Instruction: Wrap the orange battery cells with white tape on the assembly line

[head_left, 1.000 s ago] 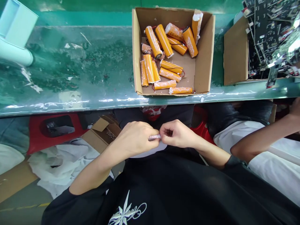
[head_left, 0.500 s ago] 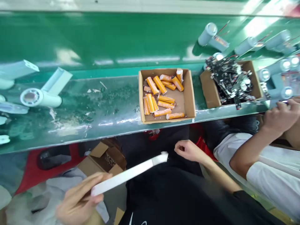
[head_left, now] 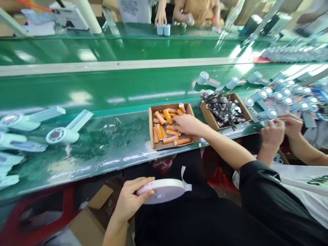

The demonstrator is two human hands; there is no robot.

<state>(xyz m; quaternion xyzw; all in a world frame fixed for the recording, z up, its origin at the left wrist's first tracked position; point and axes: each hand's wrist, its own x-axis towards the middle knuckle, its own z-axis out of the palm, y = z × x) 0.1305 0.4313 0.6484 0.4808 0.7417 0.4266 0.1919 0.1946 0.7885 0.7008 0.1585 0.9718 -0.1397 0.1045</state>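
My left hand [head_left: 134, 196] grips a flat roll of white tape [head_left: 165, 191] by its left edge, low in front of my body. A loose tape end curls up at the roll's right side. My right hand [head_left: 188, 123] reaches into a shallow cardboard box [head_left: 153, 145] on the bench, its fingers stretched out and apart over orange-wrapped cylindrical batteries [head_left: 160, 131]. The fingertips are close to the batteries at the box's middle; whether they touch one is hard to see. Several batteries lie loosely in the box.
Right of it stands a box of black circuit boards [head_left: 220, 109]. Light-blue device housings [head_left: 64, 135] lie on the bench at left, more at right. A co-worker's hands [head_left: 273, 135] work at right. Other people stand across the green conveyor [head_left: 128, 85]. An open carton [head_left: 89, 215] sits below.
My right hand has moved from near my lap up into the battery box. My left hand has shifted right with the tape roll, whose flat side now shows. The view has tipped upward.
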